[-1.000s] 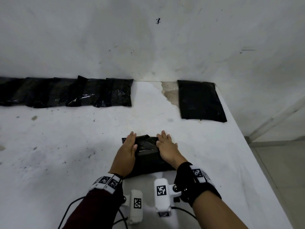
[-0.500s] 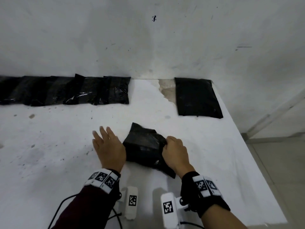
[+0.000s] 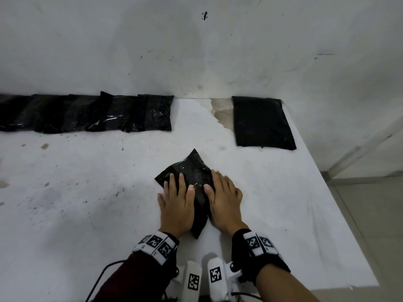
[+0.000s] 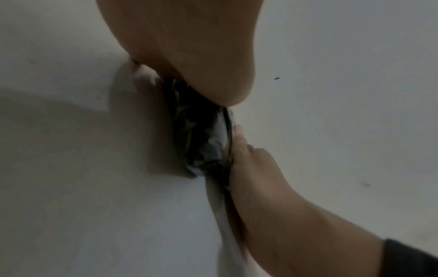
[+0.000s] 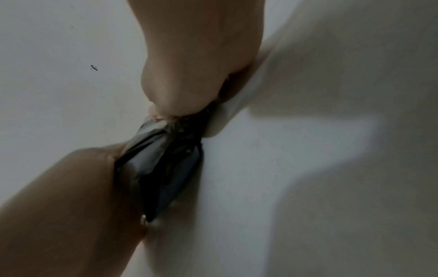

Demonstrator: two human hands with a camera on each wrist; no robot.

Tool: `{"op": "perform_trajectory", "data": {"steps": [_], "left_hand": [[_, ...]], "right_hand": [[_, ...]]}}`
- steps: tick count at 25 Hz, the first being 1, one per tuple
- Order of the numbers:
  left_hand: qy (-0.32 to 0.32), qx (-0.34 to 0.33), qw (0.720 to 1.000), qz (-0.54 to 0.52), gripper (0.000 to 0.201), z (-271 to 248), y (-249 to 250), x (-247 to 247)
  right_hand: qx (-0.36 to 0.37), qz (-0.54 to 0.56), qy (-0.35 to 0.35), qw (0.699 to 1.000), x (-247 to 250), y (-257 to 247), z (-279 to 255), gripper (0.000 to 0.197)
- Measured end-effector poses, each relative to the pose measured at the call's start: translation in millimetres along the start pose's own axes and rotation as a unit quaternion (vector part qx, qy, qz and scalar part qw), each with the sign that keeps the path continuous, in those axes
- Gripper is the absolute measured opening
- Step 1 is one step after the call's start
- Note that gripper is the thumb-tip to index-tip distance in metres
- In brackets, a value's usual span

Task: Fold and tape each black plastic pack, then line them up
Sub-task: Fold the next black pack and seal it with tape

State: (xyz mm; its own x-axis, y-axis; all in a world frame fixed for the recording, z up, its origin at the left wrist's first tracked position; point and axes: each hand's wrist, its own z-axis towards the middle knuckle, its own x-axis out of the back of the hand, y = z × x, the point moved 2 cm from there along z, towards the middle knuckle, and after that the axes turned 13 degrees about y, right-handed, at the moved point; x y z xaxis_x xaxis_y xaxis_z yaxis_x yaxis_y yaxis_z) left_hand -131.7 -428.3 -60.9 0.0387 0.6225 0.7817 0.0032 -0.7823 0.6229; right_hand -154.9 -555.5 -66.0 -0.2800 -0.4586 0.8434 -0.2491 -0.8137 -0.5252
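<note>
Under my hands: black plastic pack (image 3: 192, 168), thin crinkled film, glossy, catching highlights. Row of folded packs (image 3: 87, 112): same shiny, wrinkled plastic. Flat pack (image 3: 261, 123): duller, smoother black film. Table (image 3: 76, 192): matt white, scuffed, speckled, coating chipped at rear. Wall (image 3: 196, 51): matt white, marked.

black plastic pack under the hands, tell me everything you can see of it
The crinkled, glossy black plastic pack lies on the white table, turned diagonally so one pointed corner aims at the wall and another pokes out toward the wrists. It looks like thin, wrinkled film with small shiny highlights. The left hand and right hand press flat on its two sides, fingers straight, thumbs meeting over its middle. Its underside is hidden.
</note>
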Motion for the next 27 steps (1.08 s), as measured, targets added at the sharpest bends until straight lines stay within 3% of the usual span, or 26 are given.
{"op": "perform_trajectory", "data": {"steps": [3,5,7,8,10,12,13,15,18,20,22,24,26,27], "left_hand": [[0.007,-0.021,0.999,-0.027,0.059,-2,-3,4],[0.007,-0.047,0.999,-0.001,0.059,0,-6,9],[0.054,-0.050,0.996,0.046,0.054,8,-7,16],[0.089,-0.037,0.994,0.044,0.051,13,-4,22],[0.104,-0.059,0.993,0.009,0.058,26,0,22],[0.045,-0.100,0.993,-0.032,0.072,36,-3,12],[0.024,-0.107,0.993,-0.034,0.078,39,-7,6],[0.019,-0.102,0.995,0.004,0.079,41,-14,2],[0.029,-0.099,0.986,0.131,0.088,33,-9,10],[0.019,-0.085,0.983,0.159,0.089,33,-7,14],[0.021,-0.062,0.989,0.132,0.073,33,-6,14],[0.046,-0.029,0.997,0.062,0.061,29,-6,16],[0.028,0.000,1.000,-0.007,0.072,23,-9,15],[0.001,-0.008,1.000,0.013,0.081,19,-11,14]], "right_hand": [[-0.003,-0.012,0.023,1.000,0,0,-1,0.077],[-0.025,0.004,0.002,1.000,8,-1,4,0.058],[-0.074,0.056,0.002,0.996,22,-2,14,0.044],[-0.060,0.072,0.027,0.995,28,-6,21,0.043],[0.069,0.058,0.043,0.995,33,-25,34,0.041],[0.196,-0.008,-0.040,0.980,22,-48,39,0.042],[0.215,-0.045,-0.076,0.973,15,-54,40,0.043],[0.199,-0.074,-0.095,0.973,8,-54,42,0.044],[0.156,-0.034,-0.096,0.982,1,-48,39,0.046],[0.129,-0.015,-0.113,0.985,-3,-48,42,0.051],[0.094,0.040,-0.123,0.987,-4,-45,46,0.060],[0.042,0.107,-0.087,0.989,3,-33,46,0.069],[0.019,0.096,-0.051,0.994,11,-19,41,0.072],[0.023,0.079,-0.046,0.996,13,-13,36,0.070]]}}
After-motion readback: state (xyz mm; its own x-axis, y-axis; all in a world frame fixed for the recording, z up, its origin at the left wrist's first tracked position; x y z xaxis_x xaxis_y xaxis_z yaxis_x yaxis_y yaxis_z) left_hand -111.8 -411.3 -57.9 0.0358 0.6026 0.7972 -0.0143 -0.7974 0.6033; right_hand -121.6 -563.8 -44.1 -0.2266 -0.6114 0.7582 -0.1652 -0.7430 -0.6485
